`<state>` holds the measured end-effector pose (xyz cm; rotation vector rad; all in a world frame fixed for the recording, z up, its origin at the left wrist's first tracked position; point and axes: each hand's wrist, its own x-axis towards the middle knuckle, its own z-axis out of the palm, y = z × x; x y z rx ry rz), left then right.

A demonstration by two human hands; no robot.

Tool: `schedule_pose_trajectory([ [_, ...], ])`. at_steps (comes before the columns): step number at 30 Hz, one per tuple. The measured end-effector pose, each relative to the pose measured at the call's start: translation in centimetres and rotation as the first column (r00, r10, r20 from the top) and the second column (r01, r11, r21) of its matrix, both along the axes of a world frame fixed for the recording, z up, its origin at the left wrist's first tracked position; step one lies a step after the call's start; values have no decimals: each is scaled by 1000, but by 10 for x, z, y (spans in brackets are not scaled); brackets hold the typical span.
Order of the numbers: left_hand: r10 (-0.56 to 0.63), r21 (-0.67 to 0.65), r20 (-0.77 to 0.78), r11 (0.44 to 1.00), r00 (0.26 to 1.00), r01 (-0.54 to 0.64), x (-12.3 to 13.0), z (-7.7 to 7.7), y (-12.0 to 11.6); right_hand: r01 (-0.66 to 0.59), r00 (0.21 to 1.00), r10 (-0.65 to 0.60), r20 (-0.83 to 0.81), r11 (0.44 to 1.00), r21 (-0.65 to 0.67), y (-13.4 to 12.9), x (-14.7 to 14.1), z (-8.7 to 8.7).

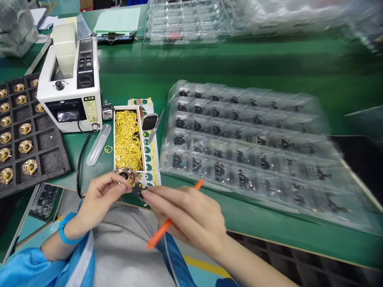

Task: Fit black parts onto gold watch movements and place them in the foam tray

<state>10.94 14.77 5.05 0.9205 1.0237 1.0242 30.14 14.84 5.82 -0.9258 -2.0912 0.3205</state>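
Observation:
My left hand [104,195] pinches a round gold-rimmed part [126,174], like a small watch case, between thumb and fingers. Close beside it, my right hand [188,215] grips a small dark flat part [139,192] at the fingertips; whether the two parts touch I cannot tell. An orange pen-like stick [160,234] also sits in the right hand, passing between the fingers. Just beyond both hands stands a white box [144,163] filled with thin yellow rings [127,137]. Similar gold-rimmed parts [29,166] lie in a black foam tray [49,137] at left.
A white tape dispenser [67,85] stands behind the foam tray, its black cable [80,163] running down to the table edge. Clear plastic trays [209,177] with black parts spread across the right. A smartwatch-like item [149,122] and a clear strip [98,145] flank the ring box.

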Motion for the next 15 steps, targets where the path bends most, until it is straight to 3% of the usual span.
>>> schedule_pose_trajectory([
  [3,-55,21,148,998,987,53,-2,-2,-1,122,964,-146,-222,986,-116,0,-8,5],
  [4,-81,28,181,997,980,78,-2,-2,-2,132,942,-190,-276,967,-216,2,-11,7],
  [8,-136,44,222,991,966,129,1,0,-3,28,894,-239,-378,873,-487,9,-16,11],
  [11,-143,68,225,989,964,131,4,2,-3,18,873,-283,-396,831,-555,11,-18,9],
  [15,-144,92,203,988,969,127,6,3,-4,-5,863,-285,-416,821,-571,10,-20,8],
])
